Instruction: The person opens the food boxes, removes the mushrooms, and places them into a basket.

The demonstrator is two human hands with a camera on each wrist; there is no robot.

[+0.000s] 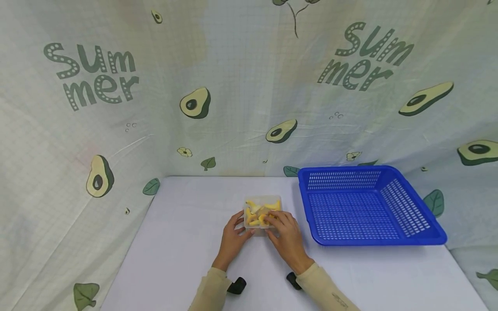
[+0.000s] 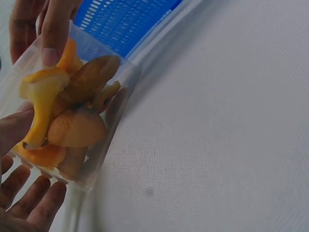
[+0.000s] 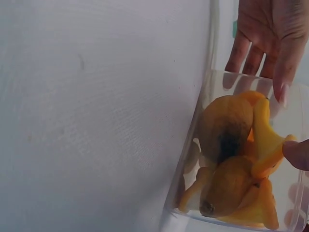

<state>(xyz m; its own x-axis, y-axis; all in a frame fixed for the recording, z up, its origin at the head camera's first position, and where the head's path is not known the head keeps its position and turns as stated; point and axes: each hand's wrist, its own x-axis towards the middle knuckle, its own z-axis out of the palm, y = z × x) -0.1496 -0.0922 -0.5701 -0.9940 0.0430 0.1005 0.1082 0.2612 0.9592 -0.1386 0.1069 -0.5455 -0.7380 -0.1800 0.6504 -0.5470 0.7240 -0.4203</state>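
A clear plastic box [image 1: 263, 200] stands between the two hands, filled with yellow mushrooms [image 3: 270, 137] and several brownish ones [image 2: 77, 128] seen through its wall. My left hand [image 1: 232, 242] holds the box's left side, thumb toward the front and the other fingers spread along the side wall. My right hand [image 1: 287, 235] reaches over the right part of the box. In the left wrist view, its thumb lies against the cap of a yellow mushroom [image 2: 43, 104] on top, whose stem points toward the left thumb. The right hand's other fingertips are partly hidden behind the contents.
A large blue perforated basket [image 1: 373, 244] stands on the white table [image 1: 186, 216], right of the box. A curtain [image 1: 241, 65] printed with avocados, leaves and lettering hangs behind the table and along its sides. Black straps [image 1: 237, 286] sit at the wrists.
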